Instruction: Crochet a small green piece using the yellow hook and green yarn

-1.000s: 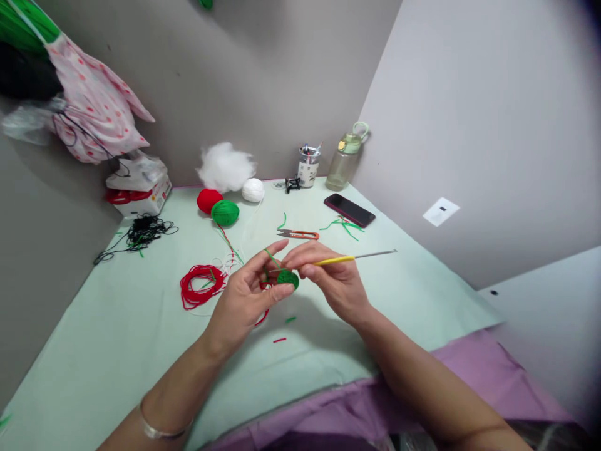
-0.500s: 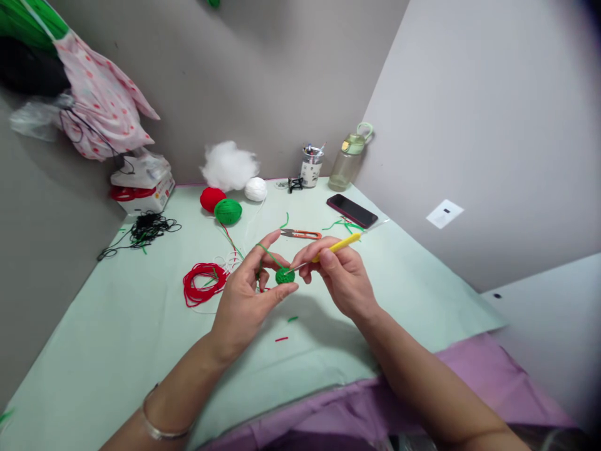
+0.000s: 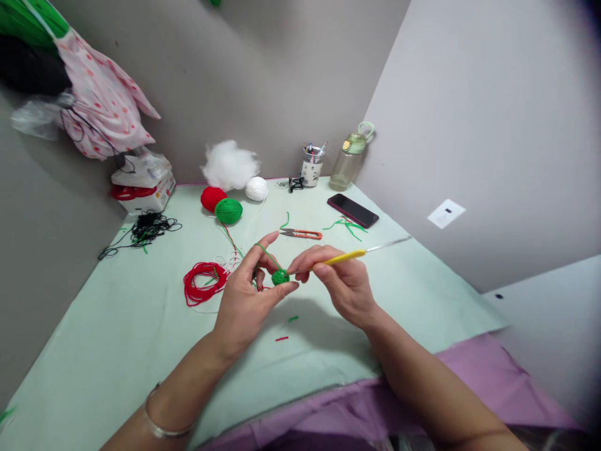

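Between the thumb and fingers of my left hand [image 3: 248, 288] is a small round green crochet piece [image 3: 280, 277]. A strand of green yarn runs from it up over my raised left index finger. My right hand [image 3: 342, 282] grips a crochet hook [image 3: 345, 257] with a yellow handle, its bare metal end pointing up and right. The hook's tip meets the right side of the green piece; whether it sits inside a stitch is too small to tell. Behind my hands lie orange-handled thread snips [image 3: 301, 233].
A red yarn coil [image 3: 203, 285] lies left of my hands. Farther back are a green yarn ball [image 3: 228, 212], red ball [image 3: 213, 198], white ball [image 3: 256, 188] and white stuffing [image 3: 230, 165]. A phone [image 3: 353, 210], bottle [image 3: 347, 163] and pen cup [image 3: 311, 170] stand or lie back right.
The hook has tilted flatter, its rear end swinging down and right. The green piece has turned and shifted slightly left in my left fingers.
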`<state>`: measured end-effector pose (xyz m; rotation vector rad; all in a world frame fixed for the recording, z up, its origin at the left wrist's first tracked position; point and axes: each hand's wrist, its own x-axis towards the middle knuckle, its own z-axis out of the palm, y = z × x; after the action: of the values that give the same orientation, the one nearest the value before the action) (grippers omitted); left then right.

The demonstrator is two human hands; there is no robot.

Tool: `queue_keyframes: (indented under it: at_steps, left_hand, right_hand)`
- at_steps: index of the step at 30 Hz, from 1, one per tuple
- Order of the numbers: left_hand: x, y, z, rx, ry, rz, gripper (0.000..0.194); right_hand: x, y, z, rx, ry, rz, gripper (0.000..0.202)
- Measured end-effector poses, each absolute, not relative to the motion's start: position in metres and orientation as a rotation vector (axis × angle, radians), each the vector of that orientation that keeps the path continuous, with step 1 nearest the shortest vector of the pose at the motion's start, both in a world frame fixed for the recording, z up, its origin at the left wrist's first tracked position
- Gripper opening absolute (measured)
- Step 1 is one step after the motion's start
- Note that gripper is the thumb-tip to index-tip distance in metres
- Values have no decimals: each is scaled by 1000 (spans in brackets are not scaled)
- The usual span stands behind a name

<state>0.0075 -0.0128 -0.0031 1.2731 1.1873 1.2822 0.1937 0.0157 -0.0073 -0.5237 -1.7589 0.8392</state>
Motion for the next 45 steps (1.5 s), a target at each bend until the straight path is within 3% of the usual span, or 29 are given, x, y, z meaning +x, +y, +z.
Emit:
queue_keyframes:
  at_steps: [8, 15, 21, 28, 34, 40, 45]
  left_hand:
    - [15, -15, -6, 1190, 1205, 1369, 66]
    - [11, -21, -3, 1123, 977, 1353, 53]
    - [8, -18, 8, 727, 756, 1097, 61]
    - [3, -14, 5, 717, 701, 995, 67]
    - [1, -11, 5, 730, 708, 1049, 74]
    - [-3, -6, 4, 772, 720, 1119, 65]
    - [-3, -5, 2, 853, 754, 1128, 57]
  right_hand:
    - [191, 14, -14, -502, -2115, -10, 18]
    - [198, 3, -12, -542, -2075, -232, 35]
    - [200, -3, -10, -531, -2027, -1, 38]
    - [194, 4, -16, -398, -1932, -66, 39]
    - [189, 8, -15, -429, -1752, 296, 24]
    - [188, 8, -11, -473, -1623, 517, 18]
    - [191, 15, -6, -568, -1319, 935, 20]
